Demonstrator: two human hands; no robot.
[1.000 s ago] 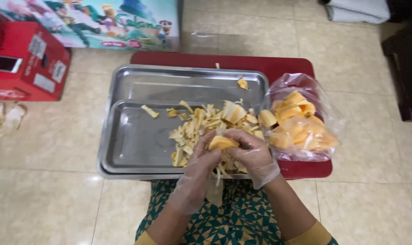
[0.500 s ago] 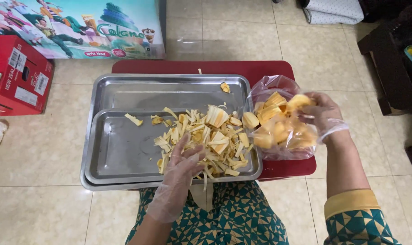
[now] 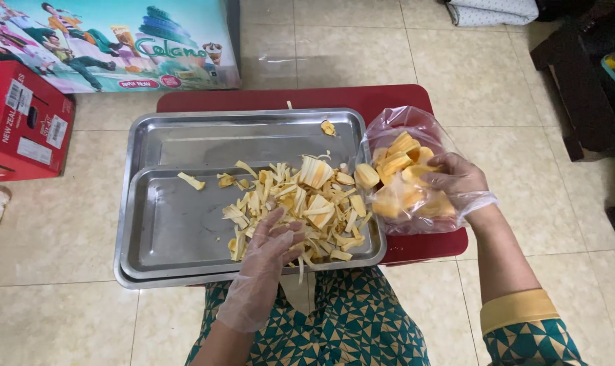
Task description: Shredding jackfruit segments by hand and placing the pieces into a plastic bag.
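Everything here sits around the steel tray, a shallow, shiny rectangle nested on a larger one, its long side running left to right across the low red bench. Over the tray's right half lies a loose heap of jackfruit strips, pale yellow, fibrous and ribbon-like, with a few strays toward the left. The left hand, in a thin clear glove, rests at the near edge of that heap with its fingers spread and slightly curled, tips among the strips, pinching nothing that I can make out. Just off the tray's right end, touching its rim, slumps a clear plastic bag full of fruit pods, plump, smooth and a deeper orange-yellow. The right hand (gloved as well) is inside the bag's mouth, fingers curled over the top pods; whether it grips one I cannot tell. So the heap lies straight ahead of the left hand, and the bag belongs to the right. Beyond the tray's left end stands a red carton on the tiled floor.
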